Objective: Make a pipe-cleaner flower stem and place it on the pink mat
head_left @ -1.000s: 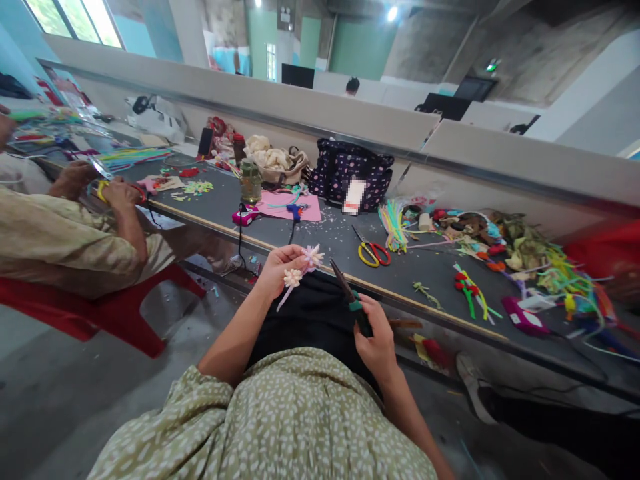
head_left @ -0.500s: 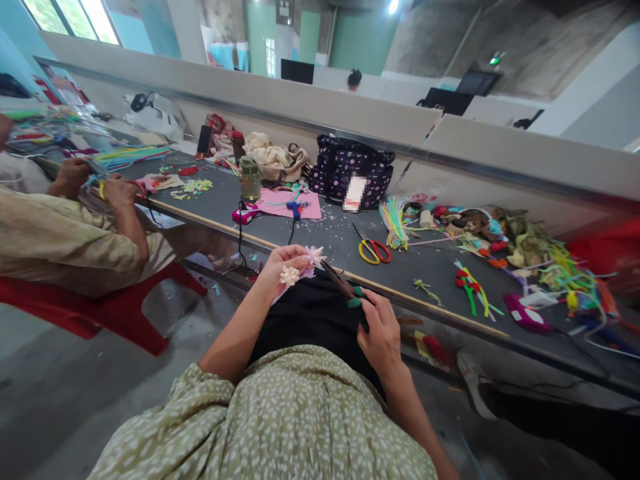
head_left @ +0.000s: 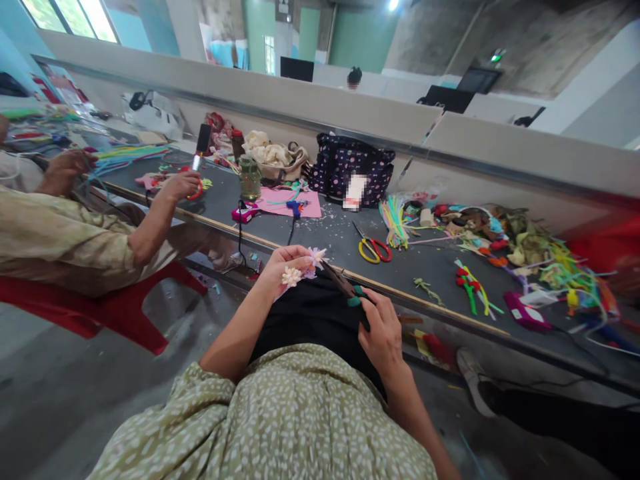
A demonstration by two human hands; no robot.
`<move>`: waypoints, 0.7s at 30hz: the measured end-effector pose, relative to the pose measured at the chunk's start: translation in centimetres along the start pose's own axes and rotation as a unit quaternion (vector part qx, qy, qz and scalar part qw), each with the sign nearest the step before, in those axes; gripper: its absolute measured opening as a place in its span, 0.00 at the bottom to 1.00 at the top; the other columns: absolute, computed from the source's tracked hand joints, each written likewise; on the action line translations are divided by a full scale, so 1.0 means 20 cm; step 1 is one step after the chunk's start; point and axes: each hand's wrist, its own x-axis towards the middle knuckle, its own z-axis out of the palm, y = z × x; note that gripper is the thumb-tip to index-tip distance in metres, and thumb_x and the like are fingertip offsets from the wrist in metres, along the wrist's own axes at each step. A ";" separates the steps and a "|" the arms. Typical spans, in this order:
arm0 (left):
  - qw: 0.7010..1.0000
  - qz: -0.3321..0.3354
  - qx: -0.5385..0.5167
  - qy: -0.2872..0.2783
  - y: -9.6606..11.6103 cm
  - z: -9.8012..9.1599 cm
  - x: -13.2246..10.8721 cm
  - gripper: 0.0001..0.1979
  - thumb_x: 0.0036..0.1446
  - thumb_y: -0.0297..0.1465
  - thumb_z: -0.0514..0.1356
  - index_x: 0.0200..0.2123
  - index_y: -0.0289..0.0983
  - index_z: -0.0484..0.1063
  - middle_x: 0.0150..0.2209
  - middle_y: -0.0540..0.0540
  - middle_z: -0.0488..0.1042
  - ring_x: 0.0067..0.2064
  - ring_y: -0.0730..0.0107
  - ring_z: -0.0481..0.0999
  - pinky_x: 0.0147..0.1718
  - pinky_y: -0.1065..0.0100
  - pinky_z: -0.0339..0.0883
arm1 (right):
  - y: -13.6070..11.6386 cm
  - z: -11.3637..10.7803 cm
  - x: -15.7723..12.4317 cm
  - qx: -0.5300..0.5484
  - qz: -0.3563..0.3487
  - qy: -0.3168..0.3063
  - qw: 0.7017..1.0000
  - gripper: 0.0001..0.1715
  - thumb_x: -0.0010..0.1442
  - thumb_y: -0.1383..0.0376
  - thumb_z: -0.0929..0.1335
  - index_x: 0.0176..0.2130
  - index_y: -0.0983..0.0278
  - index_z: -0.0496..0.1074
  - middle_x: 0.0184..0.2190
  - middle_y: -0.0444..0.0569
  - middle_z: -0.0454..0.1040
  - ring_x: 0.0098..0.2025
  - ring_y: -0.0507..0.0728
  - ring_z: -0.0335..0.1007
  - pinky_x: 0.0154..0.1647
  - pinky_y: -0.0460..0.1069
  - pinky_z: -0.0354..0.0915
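- The left hand [head_left: 284, 265] is closed around a small bunch of craft flowers [head_left: 300, 268], one cream and one pale pink, held just off the near edge of the tabletop [head_left: 320, 233] and above the person's lap.
- The right hand [head_left: 383, 331] is wrapped around the green-handled pliers [head_left: 345, 285]; its fingers are clenched on the handles.
- The pliers' long axis runs from the right hand up and to the left, with the dark nose pointing at the flowers. The tip reaches the pink bloom or its stem; I cannot tell whether the jaws have closed on it.
- So the flowers lie up and to the left of the right hand, at the end of the tool, and the left hand is the nearer one, already holding them.
- Beyond the flowers, on the tabletop, lie yellow-and-red scissors [head_left: 373, 250]; farther back stands a dark dotted bag [head_left: 350, 170].
- To the right of the scissors is a heap of coloured pipe cleaners [head_left: 540, 260].
- To the left of the flowers, another person's hand [head_left: 179, 186] rests on the tabletop.
- A pale tag on the bag is blurred, and no writing or brand can be read anywhere.
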 end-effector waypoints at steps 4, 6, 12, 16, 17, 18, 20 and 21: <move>1.000 0.003 0.010 -0.005 -0.01 -0.02 0.01 0.15 0.35 0.31 0.77 0.25 0.33 0.77 0.23 0.47 0.78 0.22 0.74 0.75 0.22 0.75 0.68 | 0.01 0.00 -0.01 0.011 0.005 -0.009 1.000 0.35 0.53 0.80 0.62 0.58 0.59 0.64 0.57 0.60 0.69 0.57 0.67 0.68 0.53 0.65 0.70; 1.000 0.008 0.016 -0.009 -0.02 -0.03 0.01 0.15 0.36 0.32 0.77 0.26 0.33 0.77 0.23 0.47 0.77 0.22 0.74 0.75 0.23 0.74 0.68 | 0.01 0.00 -0.01 0.020 0.006 -0.008 1.000 0.35 0.53 0.80 0.63 0.58 0.59 0.65 0.56 0.60 0.70 0.56 0.66 0.68 0.53 0.64 0.70; 1.000 0.012 0.023 -0.015 -0.03 -0.05 0.02 0.14 0.38 0.32 0.76 0.26 0.32 0.77 0.23 0.46 0.78 0.23 0.74 0.76 0.24 0.75 0.68 | 0.00 -0.02 0.01 0.047 0.013 -0.015 0.999 0.33 0.53 0.80 0.62 0.56 0.60 0.67 0.54 0.60 0.71 0.55 0.65 0.69 0.53 0.63 0.70; 0.999 0.010 0.025 -0.019 -0.03 -0.05 0.02 0.15 0.38 0.32 0.76 0.27 0.31 0.76 0.23 0.46 0.78 0.23 0.73 0.76 0.24 0.75 0.68 | 0.00 -0.02 0.01 0.069 0.024 -0.023 0.997 0.33 0.53 0.80 0.62 0.56 0.59 0.67 0.53 0.59 0.71 0.54 0.65 0.69 0.52 0.62 0.70; 0.999 0.010 0.026 -0.020 -0.03 -0.05 0.02 0.15 0.39 0.32 0.76 0.27 0.31 0.76 0.23 0.45 0.78 0.23 0.73 0.76 0.24 0.75 0.68 | 0.00 -0.02 0.01 0.075 0.026 -0.025 0.997 0.33 0.53 0.80 0.62 0.56 0.59 0.67 0.53 0.58 0.71 0.54 0.65 0.69 0.52 0.62 0.70; 0.999 0.010 0.027 -0.022 -0.03 -0.05 0.02 0.14 0.39 0.32 0.76 0.27 0.31 0.76 0.23 0.45 0.78 0.23 0.74 0.76 0.24 0.75 0.68 | 0.00 -0.02 0.01 0.082 0.027 -0.026 0.996 0.33 0.53 0.80 0.62 0.55 0.59 0.67 0.53 0.58 0.71 0.54 0.65 0.70 0.52 0.62 0.70; 0.999 0.011 0.029 -0.025 -0.03 -0.06 0.02 0.14 0.39 0.32 0.76 0.27 0.31 0.77 0.23 0.45 0.78 0.23 0.74 0.76 0.24 0.75 0.68 | 0.00 -0.02 0.01 0.096 0.033 -0.030 0.994 0.32 0.53 0.80 0.62 0.55 0.59 0.67 0.53 0.58 0.71 0.53 0.64 0.70 0.53 0.62 0.70; 0.999 0.011 0.028 -0.026 -0.03 -0.06 0.02 0.14 0.39 0.32 0.76 0.27 0.32 0.77 0.23 0.45 0.78 0.23 0.73 0.76 0.25 0.75 0.68 | 0.00 -0.02 0.01 0.104 0.035 -0.034 0.993 0.32 0.53 0.80 0.62 0.54 0.59 0.67 0.53 0.57 0.71 0.53 0.64 0.70 0.53 0.62 0.70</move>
